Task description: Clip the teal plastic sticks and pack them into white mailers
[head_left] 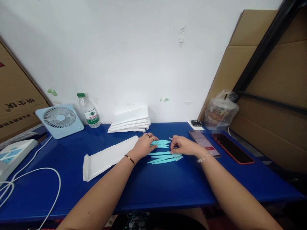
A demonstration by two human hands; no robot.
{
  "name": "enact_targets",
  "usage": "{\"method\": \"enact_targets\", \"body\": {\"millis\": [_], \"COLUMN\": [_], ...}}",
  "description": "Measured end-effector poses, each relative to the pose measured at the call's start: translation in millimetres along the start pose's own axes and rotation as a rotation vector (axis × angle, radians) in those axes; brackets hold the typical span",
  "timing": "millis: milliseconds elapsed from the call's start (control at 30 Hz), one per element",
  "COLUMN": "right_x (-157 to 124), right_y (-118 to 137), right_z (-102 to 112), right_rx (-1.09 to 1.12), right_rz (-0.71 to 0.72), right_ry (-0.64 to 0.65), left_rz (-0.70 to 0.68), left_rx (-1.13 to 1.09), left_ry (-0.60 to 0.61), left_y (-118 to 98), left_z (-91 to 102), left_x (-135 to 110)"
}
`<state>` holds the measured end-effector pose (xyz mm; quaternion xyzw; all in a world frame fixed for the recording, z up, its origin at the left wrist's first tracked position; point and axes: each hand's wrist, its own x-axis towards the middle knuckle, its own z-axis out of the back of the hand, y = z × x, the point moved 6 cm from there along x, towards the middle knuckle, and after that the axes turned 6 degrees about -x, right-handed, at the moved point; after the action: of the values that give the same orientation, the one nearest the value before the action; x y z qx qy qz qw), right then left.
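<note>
Right of the white envelope, the turquoise sticks look only partly gathered, an upper group bunched against the curved left hand and a lower group fanned loose beside the curled right hand, though whether either pinches any cannot be told.
</note>
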<state>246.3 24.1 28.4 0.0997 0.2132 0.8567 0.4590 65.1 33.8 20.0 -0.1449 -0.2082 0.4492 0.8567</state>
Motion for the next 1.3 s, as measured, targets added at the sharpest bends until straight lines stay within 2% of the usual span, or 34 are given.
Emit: {"method": "enact_targets", "body": {"millis": [133,200,333,467,667,767,867,967,1033,1167,1300], "right_x": [3.8,5.0,5.0,3.7,-4.8,-11.6,-16.3,-16.9,-16.1,-14.4,-11.4], "right_y": [9.6,11.4,11.2,-1.6,-31.2,-25.5,-16.8,-14.5,-14.4,-11.5,-12.1], "right_z": [-7.1,-4.9,3.5,8.8,20.4,21.1,12.7,6.9,5.3,6.6,10.5], "right_rx": [-0.053,-0.026,0.047,0.054,0.019,0.057,0.034,-0.016,-0.021,0.009,0.026], "right_rz": [0.009,0.029,0.068,0.060,-0.078,-0.019,0.029,0.017,0.009,0.041,0.083], "right_ry": [0.030,-0.004,-0.099,-0.132,-0.146,-0.068,0.086,0.136,0.135,0.108,0.019], "left_rz": [0.009,-0.018,-0.043,0.009,0.054,-0.008,-0.041,-0.039,-0.052,-0.088,-0.070], "left_rx": [0.001,-0.026,-0.037,-0.039,-0.051,-0.072,-0.036,0.013,0.007,-0.053,-0.034], "left_ry": [0.024,0.026,0.127,0.105,0.066,0.088,0.182,0.266,0.256,0.147,0.176], "left_y": [-8.4,-14.9,-23.0,-13.9,5.9,3.3,1.4,0.2,-5.4,-25.6,-32.4], "left_z": [-1.3,2.4,1.0,2.7,4.7,-1.7,-14.0,-21.0,-17.2,1.2,4.8], "left_x": [-1.4,-2.1,-0.9,2.9,0.3,-1.5,-3.4,-5.8,-6.8,-7.5,-6.5]}}
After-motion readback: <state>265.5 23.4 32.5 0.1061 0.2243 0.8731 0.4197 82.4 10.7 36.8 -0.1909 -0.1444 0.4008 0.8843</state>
